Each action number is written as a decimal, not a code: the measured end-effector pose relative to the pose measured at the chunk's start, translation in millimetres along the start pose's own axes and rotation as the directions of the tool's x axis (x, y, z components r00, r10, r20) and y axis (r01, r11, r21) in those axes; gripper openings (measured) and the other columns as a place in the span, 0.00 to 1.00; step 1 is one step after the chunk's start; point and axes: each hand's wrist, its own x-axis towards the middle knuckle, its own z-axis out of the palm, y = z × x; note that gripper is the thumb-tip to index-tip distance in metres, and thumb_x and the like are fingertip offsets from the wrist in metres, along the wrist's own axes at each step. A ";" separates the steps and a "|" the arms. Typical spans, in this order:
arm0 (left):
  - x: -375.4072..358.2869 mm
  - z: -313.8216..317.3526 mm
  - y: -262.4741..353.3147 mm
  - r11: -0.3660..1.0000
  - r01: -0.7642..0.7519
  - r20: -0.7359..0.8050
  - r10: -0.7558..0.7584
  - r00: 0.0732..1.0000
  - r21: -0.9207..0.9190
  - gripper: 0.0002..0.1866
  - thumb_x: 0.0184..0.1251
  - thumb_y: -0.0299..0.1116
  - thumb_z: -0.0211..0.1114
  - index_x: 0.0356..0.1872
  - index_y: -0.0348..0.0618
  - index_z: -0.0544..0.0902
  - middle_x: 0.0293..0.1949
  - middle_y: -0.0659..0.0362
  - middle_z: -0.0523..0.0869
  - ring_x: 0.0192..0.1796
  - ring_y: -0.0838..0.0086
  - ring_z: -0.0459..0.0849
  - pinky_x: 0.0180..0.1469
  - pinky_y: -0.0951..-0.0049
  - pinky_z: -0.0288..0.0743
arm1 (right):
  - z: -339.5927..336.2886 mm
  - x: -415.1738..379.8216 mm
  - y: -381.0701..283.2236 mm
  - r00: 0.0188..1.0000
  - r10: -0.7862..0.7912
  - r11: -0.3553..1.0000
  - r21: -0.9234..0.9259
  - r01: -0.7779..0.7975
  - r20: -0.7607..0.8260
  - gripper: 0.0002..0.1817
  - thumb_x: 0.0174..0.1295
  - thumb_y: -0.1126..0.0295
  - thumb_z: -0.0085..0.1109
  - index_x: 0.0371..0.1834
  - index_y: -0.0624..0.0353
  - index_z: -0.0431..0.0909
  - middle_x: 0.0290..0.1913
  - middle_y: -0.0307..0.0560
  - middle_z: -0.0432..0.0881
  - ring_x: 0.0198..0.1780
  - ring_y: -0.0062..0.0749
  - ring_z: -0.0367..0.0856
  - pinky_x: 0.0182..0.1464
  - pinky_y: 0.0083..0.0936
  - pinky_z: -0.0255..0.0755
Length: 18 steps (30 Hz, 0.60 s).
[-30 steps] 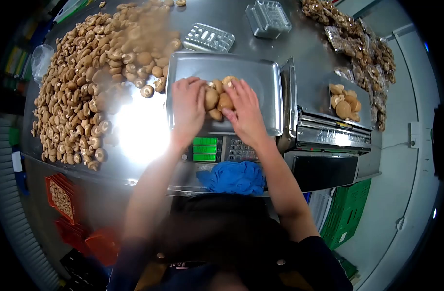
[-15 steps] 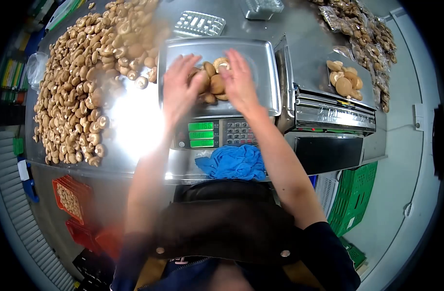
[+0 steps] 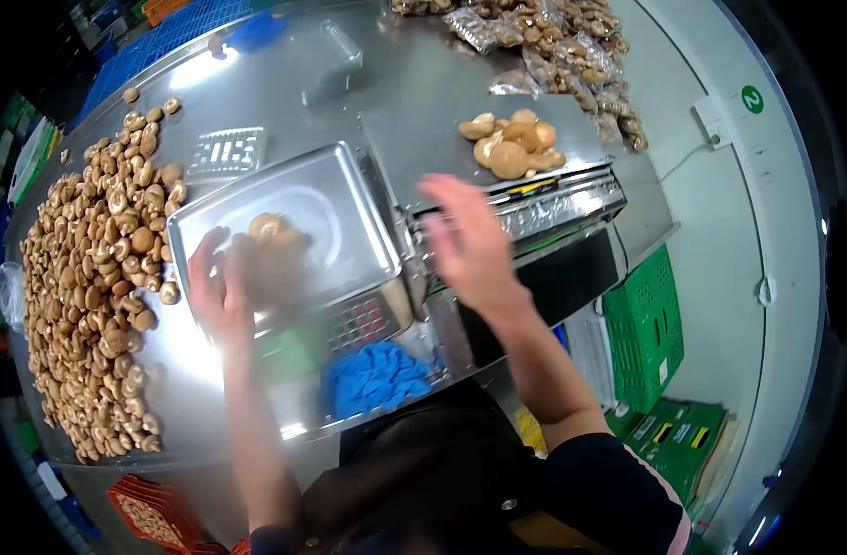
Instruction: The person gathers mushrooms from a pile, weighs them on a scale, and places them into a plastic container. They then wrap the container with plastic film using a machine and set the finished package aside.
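On the steel tray (image 3: 349, 194) of a weighing scale lies a small heap of shiitake mushrooms (image 3: 273, 231), partly smeared by motion. My left hand (image 3: 222, 301) is at the tray's left side, right beside the heap, its thumb and fingers apart; the blur hides whether it touches them. Off the tray to the right, my right hand (image 3: 474, 245) hangs empty with fingers spread, near the front-left of the wrapping machine (image 3: 562, 208). A second group of mushrooms (image 3: 511, 148) rests on top of that machine.
A large mushroom pile (image 3: 90, 296) covers the table's left. A clear plastic tray (image 3: 227, 151) lies behind the scale, a blue cloth (image 3: 377, 377) in front. Bagged mushrooms (image 3: 571, 55) are heaped at the back right. Green crates (image 3: 647, 333) stand below right.
My view has turned to the right. My right hand has left the mushrooms on the scale and moved right toward the wrapping machine; my left hand stays by the heap.
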 end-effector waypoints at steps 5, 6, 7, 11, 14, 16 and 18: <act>-11.1 99.4 43.7 0.991 0.051 0.235 -0.021 0.972 -0.123 0.15 0.65 0.30 0.62 0.51 0.37 0.80 0.44 0.56 0.86 0.46 0.72 0.83 0.47 0.75 0.76 | -121.3 8.2 161.6 0.905 0.360 0.910 -0.128 -0.394 -0.226 0.16 0.65 0.75 0.53 0.56 0.62 0.75 0.50 0.51 0.81 0.50 0.35 0.81 0.54 0.30 0.73; -8.8 129.0 55.6 0.990 0.029 0.285 0.012 0.959 -0.140 0.15 0.65 0.30 0.62 0.52 0.36 0.80 0.43 0.56 0.86 0.45 0.73 0.83 0.46 0.75 0.77 | -131.9 11.0 202.2 0.910 0.391 0.908 -0.103 -0.406 -0.139 0.16 0.64 0.75 0.53 0.56 0.61 0.75 0.48 0.51 0.80 0.49 0.37 0.80 0.53 0.31 0.73; -6.8 158.4 67.9 0.987 0.012 0.335 0.043 0.941 -0.159 0.16 0.65 0.30 0.62 0.52 0.36 0.80 0.42 0.55 0.86 0.45 0.73 0.83 0.45 0.75 0.77 | -139.1 12.2 242.7 0.907 0.418 0.903 -0.082 -0.421 -0.048 0.17 0.63 0.75 0.54 0.56 0.61 0.75 0.47 0.52 0.80 0.48 0.40 0.80 0.53 0.33 0.72; -12.4 224.8 97.7 0.971 -0.209 0.402 0.146 0.904 0.119 0.14 0.61 0.23 0.61 0.48 0.36 0.80 0.42 0.51 0.84 0.43 0.62 0.83 0.46 0.68 0.77 | -172.0 18.9 288.5 0.979 0.140 0.977 -0.180 -0.113 0.148 0.17 0.62 0.75 0.56 0.55 0.60 0.74 0.47 0.52 0.80 0.48 0.44 0.79 0.52 0.34 0.73; -27.8 207.0 107.3 0.806 -0.524 0.523 0.332 0.785 0.275 0.18 0.51 0.16 0.65 0.46 0.39 0.81 0.46 0.54 0.83 0.50 0.59 0.79 0.52 0.66 0.75 | -218.9 11.4 297.6 0.912 0.047 0.988 -0.155 0.019 0.408 0.19 0.61 0.72 0.58 0.57 0.52 0.74 0.55 0.46 0.77 0.50 0.43 0.80 0.47 0.36 0.75; -38.1 187.7 109.4 0.670 -0.655 0.615 0.364 0.700 0.349 0.24 0.46 0.18 0.68 0.50 0.44 0.81 0.52 0.56 0.80 0.55 0.57 0.75 0.56 0.61 0.73 | -244.3 5.2 313.3 0.831 -0.010 0.978 -0.166 0.122 0.556 0.21 0.60 0.71 0.60 0.58 0.47 0.73 0.60 0.41 0.75 0.50 0.41 0.81 0.46 0.35 0.77; -47.8 175.1 111.6 0.523 -0.738 0.706 0.318 0.632 0.426 0.31 0.44 0.22 0.70 0.56 0.51 0.78 0.59 0.58 0.76 0.59 0.57 0.72 0.61 0.57 0.70 | -263.3 3.5 330.2 0.722 -0.094 0.917 -0.223 0.332 0.686 0.24 0.59 0.70 0.61 0.60 0.41 0.72 0.64 0.36 0.72 0.49 0.39 0.82 0.45 0.33 0.78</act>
